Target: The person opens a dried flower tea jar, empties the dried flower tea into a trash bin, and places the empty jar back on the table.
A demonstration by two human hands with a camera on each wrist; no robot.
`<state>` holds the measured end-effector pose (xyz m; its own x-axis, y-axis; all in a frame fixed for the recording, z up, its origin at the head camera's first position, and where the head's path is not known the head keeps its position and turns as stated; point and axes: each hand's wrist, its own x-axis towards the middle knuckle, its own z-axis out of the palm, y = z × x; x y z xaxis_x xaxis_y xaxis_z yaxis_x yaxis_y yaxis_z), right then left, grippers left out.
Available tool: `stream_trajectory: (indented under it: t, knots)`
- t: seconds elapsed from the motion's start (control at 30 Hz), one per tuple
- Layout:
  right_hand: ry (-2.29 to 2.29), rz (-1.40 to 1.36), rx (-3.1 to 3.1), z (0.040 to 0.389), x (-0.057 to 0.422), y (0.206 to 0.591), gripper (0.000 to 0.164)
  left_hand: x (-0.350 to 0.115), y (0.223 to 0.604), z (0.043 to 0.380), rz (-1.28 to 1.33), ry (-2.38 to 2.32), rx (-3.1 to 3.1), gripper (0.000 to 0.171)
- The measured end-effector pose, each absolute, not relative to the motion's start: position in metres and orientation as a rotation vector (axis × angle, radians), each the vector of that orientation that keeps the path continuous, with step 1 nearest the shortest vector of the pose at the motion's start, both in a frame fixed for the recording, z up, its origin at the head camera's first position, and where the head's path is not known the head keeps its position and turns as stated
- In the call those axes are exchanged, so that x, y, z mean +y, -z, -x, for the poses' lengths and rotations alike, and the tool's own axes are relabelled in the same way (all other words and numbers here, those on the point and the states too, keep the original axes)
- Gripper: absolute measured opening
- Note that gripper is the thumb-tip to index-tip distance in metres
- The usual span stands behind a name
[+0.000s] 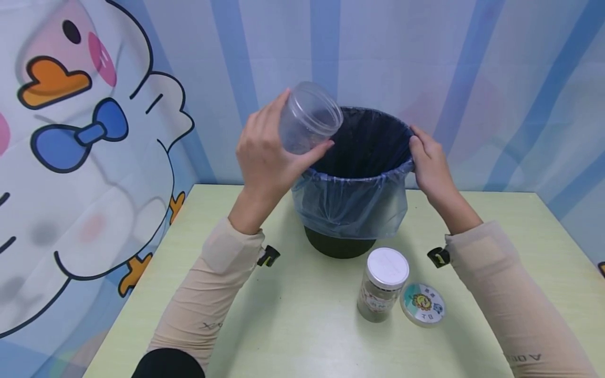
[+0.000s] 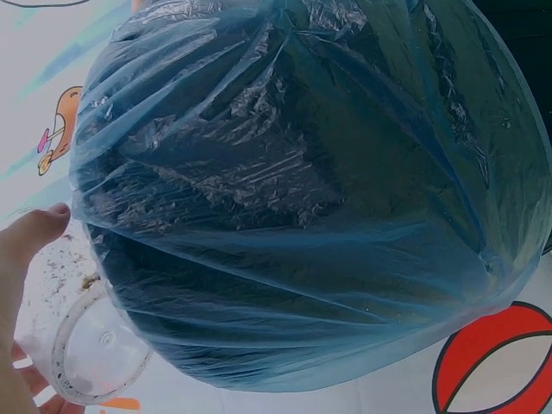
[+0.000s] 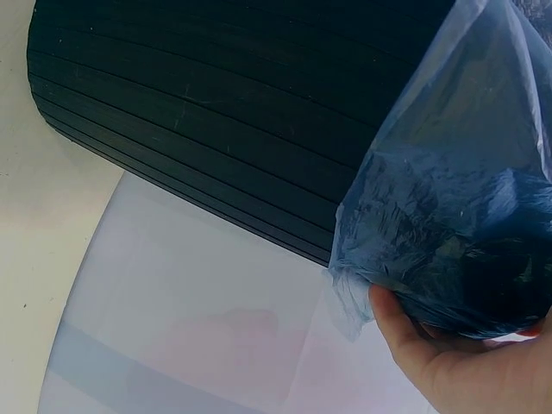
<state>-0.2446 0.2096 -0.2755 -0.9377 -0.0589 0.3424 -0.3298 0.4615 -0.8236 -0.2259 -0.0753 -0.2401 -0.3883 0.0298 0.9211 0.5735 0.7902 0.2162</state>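
My left hand (image 1: pixel 264 149) grips a clear plastic jar (image 1: pixel 304 118) tilted on its side, its open mouth toward the bin. In the left wrist view, dark specks dot the wall and rim of that jar (image 2: pixel 99 345), and brown crumbs show near it. A dark trash bin (image 1: pixel 340 249) stands on the table, lined with a translucent blue bag (image 1: pixel 354 207) folded over its rim. At the bin's right side, my right hand (image 1: pixel 432 163) pinches the rim through the bag, thumb outside. The far fingers are partly hidden behind it.
In front of the bin, a clear jar with a white lid (image 1: pixel 383 283) stands upright on the pale table (image 1: pixel 302 336). Beside it lies a round lid with a cartoon flower label (image 1: pixel 423 304). A printed cloth backdrop (image 1: pixel 378 52) hangs behind the table.
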Motion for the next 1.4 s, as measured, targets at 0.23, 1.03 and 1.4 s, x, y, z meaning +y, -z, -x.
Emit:
stream_trajectory:
  t: [0.23, 1.03, 1.4]
  knots:
    - [-1.532, -0.325, -2.432, 0.246, 0.212, 0.278, 0.057, -0.078, 0.24, 0.225, 0.441, 0.637, -1.906, 0.093]
    - [-2.005, -0.306, -2.259, 0.242, 0.222, 0.296, 0.067, -0.092, 0.246, 0.221, 0.351, 0.77, -1.99, 0.094]
    - [-2.119, -0.371, -2.193, 0.236, 0.234, 0.309, 0.067, -0.099, 0.249, 0.218, 0.344, 0.803, -1.941, 0.092]
